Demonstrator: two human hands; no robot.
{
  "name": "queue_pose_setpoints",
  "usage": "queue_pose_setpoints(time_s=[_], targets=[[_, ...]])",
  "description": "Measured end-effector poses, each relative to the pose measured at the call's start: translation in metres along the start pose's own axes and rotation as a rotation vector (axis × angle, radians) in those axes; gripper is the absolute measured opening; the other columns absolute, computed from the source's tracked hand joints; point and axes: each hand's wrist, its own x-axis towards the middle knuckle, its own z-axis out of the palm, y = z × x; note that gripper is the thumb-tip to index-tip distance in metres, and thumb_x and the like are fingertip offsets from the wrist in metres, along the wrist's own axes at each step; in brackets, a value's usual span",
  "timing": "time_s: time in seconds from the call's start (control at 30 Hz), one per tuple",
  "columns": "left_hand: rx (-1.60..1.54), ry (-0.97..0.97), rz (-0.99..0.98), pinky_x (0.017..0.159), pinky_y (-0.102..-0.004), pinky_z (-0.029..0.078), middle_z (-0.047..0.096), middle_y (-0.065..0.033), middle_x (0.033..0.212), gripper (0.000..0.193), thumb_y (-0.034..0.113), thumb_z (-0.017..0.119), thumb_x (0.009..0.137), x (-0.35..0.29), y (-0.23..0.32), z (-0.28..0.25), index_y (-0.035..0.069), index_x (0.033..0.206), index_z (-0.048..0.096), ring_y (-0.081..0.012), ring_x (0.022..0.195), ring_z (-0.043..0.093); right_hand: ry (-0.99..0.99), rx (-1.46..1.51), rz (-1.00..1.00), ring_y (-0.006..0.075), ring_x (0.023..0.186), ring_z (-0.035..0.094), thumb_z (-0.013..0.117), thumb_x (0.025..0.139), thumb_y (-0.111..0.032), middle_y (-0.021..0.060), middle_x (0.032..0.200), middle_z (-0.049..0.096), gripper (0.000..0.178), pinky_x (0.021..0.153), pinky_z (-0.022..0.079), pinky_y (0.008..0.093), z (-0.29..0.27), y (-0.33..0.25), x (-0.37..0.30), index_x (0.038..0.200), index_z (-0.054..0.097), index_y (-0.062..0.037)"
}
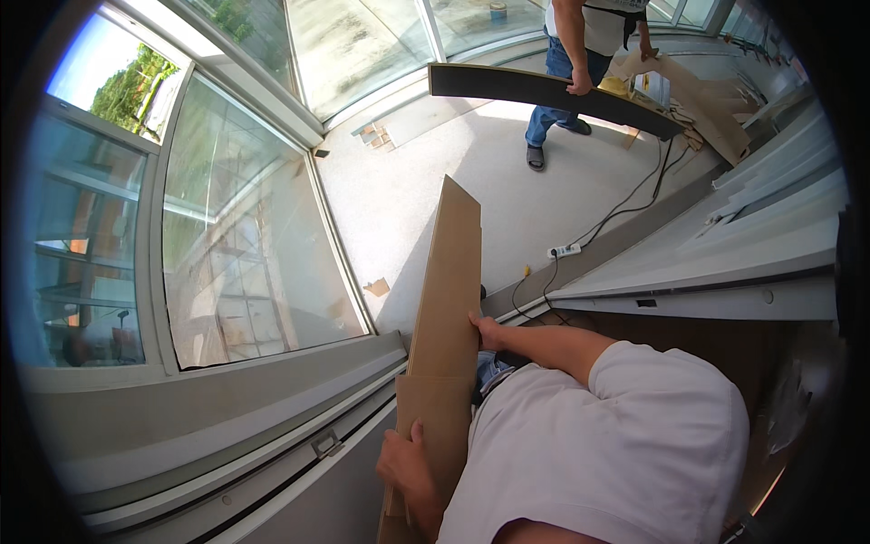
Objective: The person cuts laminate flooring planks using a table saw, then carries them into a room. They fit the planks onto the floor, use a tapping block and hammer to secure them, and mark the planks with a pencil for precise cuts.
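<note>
1. Evidently both hands grip the long wood-coloured boards (447, 290) held out in front of the body: left hand (408, 462) on the near left edge, thumb on top; right hand (489, 332) on the right edge, farther out
2. Squeeze the overlapping pieces together so none slides
3. Steer the far end clear of the glass panel (249, 227), power strip (564, 250) and co-worker (556, 62) with the dark board (503, 86)

"What colour are the boards (444, 299) nearby?"
"Light brown; the long far panel (507, 85) is black."
"And the near shirt (625, 435)?"
"White, while the far jeans (542, 125) are blue."
"The floor (362, 204)?"
"Pale grey; the right-hand power strip (564, 250) is white, the far-left trees (136, 91) green."
</note>
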Motion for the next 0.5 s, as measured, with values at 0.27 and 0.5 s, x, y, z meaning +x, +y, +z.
queue_pose_setpoints(time_s=[0.27,0.5], targets=[[0.039,0.103,0.052,0.063,-0.0406,0.055,0.067,-0.0112,0.076,0.054,0.061,0.065,0.088,0.162,0.071,-0.035,0.007,0.086,0.059,-0.0303,0.07,0.07,-0.14,-0.042,0.049,0.0298,0.139,0.045,0.032,0.104,-0.062,0.0056,0.151,0.051,0.066,0.115,0.033,0.056,0.046,-0.146,0.1,0.148,0.046,-0.015],[-0.03,0.07,0.018,0.062,-0.0361,0.056,0.067,-0.0094,0.073,0.051,0.059,0.067,0.087,0.282,0.101,-0.096,0.008,0.083,0.061,-0.0257,0.066,0.069,-0.134,-0.142,0.127,0.0315,0.138,0.047,0.027,0.103,-0.065,0.0084,0.151,0.049,0.071,0.113,0.036,0.0563,0.116,-0.249,0.132,0.147,0.045,-0.0127]])
